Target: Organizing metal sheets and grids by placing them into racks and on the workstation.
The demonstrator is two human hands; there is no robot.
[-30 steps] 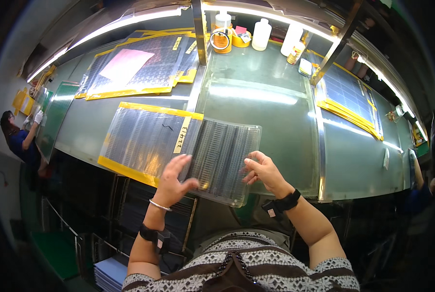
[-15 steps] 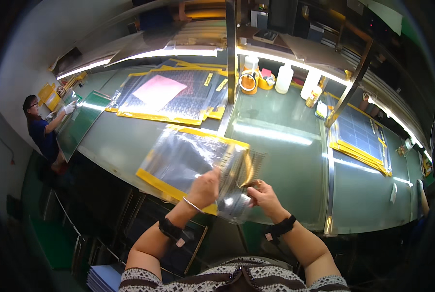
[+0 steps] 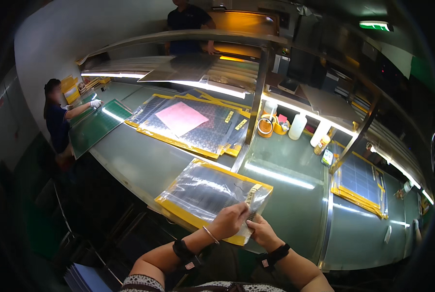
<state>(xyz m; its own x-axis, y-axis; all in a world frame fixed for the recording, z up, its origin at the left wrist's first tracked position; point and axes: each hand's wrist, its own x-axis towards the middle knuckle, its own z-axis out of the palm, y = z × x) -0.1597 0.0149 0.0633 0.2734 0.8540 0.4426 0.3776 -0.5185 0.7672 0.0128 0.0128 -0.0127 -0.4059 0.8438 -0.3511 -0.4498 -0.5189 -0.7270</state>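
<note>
A clear and dark film sheet [image 3: 198, 190] with yellow taped edges lies at the front of the glass-topped table, a pale label strip near its right end. My left hand [image 3: 229, 221] is closed at that end, fingers pinched by the strip. Just right of it, my right hand [image 3: 264, 233] grips the right edge of the same sheet between thumb and fingers. The two hands are close together. Their fingers partly hide the sheet's near right corner.
Behind lie yellow-edged films with a pink sheet [image 3: 182, 118] on top. White bottles [image 3: 298, 126] and orange tape rolls [image 3: 265, 125] stand under the lamp. More films [image 3: 359, 177] lie right. A gloved co-worker [image 3: 56, 114] handles a green panel [image 3: 100, 127] at left; another person [image 3: 186, 24] stands behind.
The sheet's right end, raised and curled before, now lies flatter. Both hands remain at that end, closer together. The view has tilted upward, bringing a person behind the shelf into sight.
</note>
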